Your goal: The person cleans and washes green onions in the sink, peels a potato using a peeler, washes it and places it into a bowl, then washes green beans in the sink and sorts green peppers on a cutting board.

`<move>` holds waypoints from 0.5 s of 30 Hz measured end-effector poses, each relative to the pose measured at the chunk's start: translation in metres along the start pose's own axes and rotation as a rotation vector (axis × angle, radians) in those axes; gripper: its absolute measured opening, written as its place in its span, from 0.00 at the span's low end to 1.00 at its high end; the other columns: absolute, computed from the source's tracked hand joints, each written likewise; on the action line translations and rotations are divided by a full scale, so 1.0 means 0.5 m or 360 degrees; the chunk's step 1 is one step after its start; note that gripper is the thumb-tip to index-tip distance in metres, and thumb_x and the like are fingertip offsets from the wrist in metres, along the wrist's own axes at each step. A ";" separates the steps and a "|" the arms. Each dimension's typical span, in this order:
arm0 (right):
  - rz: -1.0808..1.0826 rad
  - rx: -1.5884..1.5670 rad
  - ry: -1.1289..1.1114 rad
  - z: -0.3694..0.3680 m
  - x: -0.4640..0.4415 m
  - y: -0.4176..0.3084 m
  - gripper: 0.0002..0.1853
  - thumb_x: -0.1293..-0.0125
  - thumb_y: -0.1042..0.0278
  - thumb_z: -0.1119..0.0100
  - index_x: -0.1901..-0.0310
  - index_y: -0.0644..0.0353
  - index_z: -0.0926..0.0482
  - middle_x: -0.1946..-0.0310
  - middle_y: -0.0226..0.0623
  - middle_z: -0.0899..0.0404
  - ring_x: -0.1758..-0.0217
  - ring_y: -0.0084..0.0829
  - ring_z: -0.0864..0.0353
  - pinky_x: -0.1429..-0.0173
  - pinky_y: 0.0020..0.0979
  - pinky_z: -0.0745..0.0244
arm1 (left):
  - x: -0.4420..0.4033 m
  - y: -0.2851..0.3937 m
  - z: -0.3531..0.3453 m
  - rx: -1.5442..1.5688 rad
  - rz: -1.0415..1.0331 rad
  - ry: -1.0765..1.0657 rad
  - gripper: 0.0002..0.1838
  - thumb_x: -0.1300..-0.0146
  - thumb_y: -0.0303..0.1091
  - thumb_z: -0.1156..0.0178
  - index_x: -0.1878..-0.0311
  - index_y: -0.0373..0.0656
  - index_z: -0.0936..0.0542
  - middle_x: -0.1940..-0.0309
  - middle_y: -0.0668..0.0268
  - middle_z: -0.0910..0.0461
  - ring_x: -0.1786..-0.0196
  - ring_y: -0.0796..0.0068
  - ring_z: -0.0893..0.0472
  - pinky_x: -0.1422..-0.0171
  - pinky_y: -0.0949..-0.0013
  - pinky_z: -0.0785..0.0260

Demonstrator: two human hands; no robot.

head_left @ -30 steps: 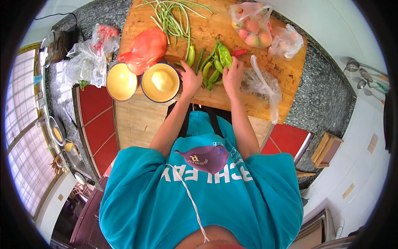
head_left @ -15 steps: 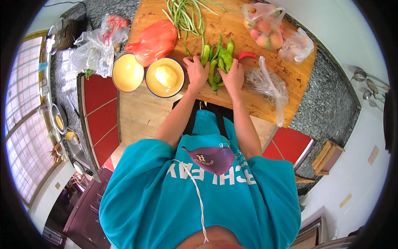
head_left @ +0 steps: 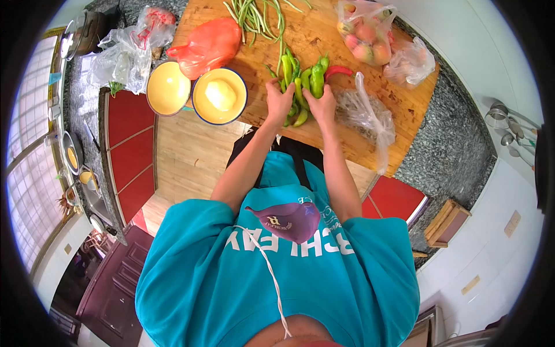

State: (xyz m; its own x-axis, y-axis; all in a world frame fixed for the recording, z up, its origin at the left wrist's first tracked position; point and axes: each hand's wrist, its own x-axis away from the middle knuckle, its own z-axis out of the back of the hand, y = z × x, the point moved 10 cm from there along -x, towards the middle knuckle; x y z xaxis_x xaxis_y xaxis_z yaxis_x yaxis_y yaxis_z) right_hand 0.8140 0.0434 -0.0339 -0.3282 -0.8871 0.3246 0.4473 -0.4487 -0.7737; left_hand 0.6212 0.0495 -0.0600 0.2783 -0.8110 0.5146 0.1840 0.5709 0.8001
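Several green peppers (head_left: 317,80) lie in a heap near the front edge of the wooden board (head_left: 324,134). My left hand (head_left: 279,102) is at the heap's left side, its fingers curled against the peppers. From the right, my right hand (head_left: 321,105) presses on the heap, thumb pointing inward, fingers around the pepper ends. A red pepper (head_left: 339,70) touches the heap's upper right. Left of my hands stand a blue-rimmed bowl (head_left: 244,103) with a pale peeled item (head_left: 220,95) in it and a second yellow bowl (head_left: 167,88).
Long green beans (head_left: 254,17) and a red plastic bag (head_left: 209,46) lie at the back left of the board. A bag of fruit (head_left: 364,36) is at the back right, with a clear bag (head_left: 370,115) nearer. More plastic bags (head_left: 124,61) rest on the left counter.
Both hands have closed in on the peppers from the sides, and the heap is more compact. The red pepper now lies against the green ones. The whole view has shifted slightly.
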 end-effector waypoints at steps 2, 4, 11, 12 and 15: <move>-0.0072 -0.0145 0.0005 0.000 0.001 0.024 0.27 0.46 0.53 0.28 0.55 0.65 0.26 0.62 0.54 0.17 0.56 0.54 0.17 0.52 0.45 0.23 | 0.021 0.006 -0.018 0.0186 0.0066 -0.0048 0.33 0.38 0.45 0.36 0.38 0.35 0.35 0.48 0.47 0.22 0.46 0.55 0.21 0.42 0.60 0.30; -0.0020 -0.0193 0.0022 -0.001 0.004 0.035 0.25 0.43 0.53 0.32 0.54 0.65 0.27 0.62 0.55 0.17 0.56 0.55 0.17 0.52 0.46 0.24 | 0.024 0.006 -0.037 0.0084 -0.0044 -0.0030 0.31 0.34 0.48 0.41 0.36 0.37 0.36 0.50 0.44 0.20 0.47 0.50 0.20 0.42 0.56 0.30; 0.0078 -0.0249 0.0175 0.025 0.030 -0.009 0.18 0.30 0.58 0.47 0.52 0.65 0.33 0.62 0.63 0.21 0.55 0.63 0.22 0.55 0.52 0.29 | 0.078 0.073 -0.103 0.0055 -0.0204 -0.0328 0.26 0.22 0.44 0.58 0.29 0.38 0.41 0.39 0.43 0.28 0.36 0.51 0.27 0.33 0.58 0.37; 0.0071 -0.0258 0.0203 0.031 0.033 -0.008 0.18 0.30 0.57 0.47 0.54 0.66 0.33 0.63 0.62 0.22 0.57 0.62 0.22 0.56 0.52 0.30 | 0.083 0.078 -0.107 0.0057 -0.0204 -0.0327 0.26 0.22 0.44 0.58 0.29 0.38 0.41 0.39 0.43 0.28 0.36 0.51 0.27 0.33 0.58 0.37; 0.0260 -0.0272 0.0431 0.075 0.044 -0.027 0.19 0.29 0.54 0.47 0.55 0.66 0.33 0.67 0.57 0.23 0.62 0.59 0.22 0.60 0.50 0.31 | 0.099 0.106 -0.138 0.0157 -0.0312 -0.0463 0.26 0.21 0.43 0.60 0.29 0.37 0.42 0.39 0.45 0.29 0.35 0.54 0.28 0.32 0.59 0.37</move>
State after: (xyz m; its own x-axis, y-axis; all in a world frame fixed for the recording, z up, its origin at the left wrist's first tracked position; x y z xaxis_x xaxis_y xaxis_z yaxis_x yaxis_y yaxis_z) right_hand 0.8322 0.0257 0.0041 -0.4825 -0.8744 0.0509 0.3741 -0.2582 -0.8907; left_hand 0.7096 0.0483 -0.0133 -0.0361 -0.9144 0.4032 0.1118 0.3972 0.9109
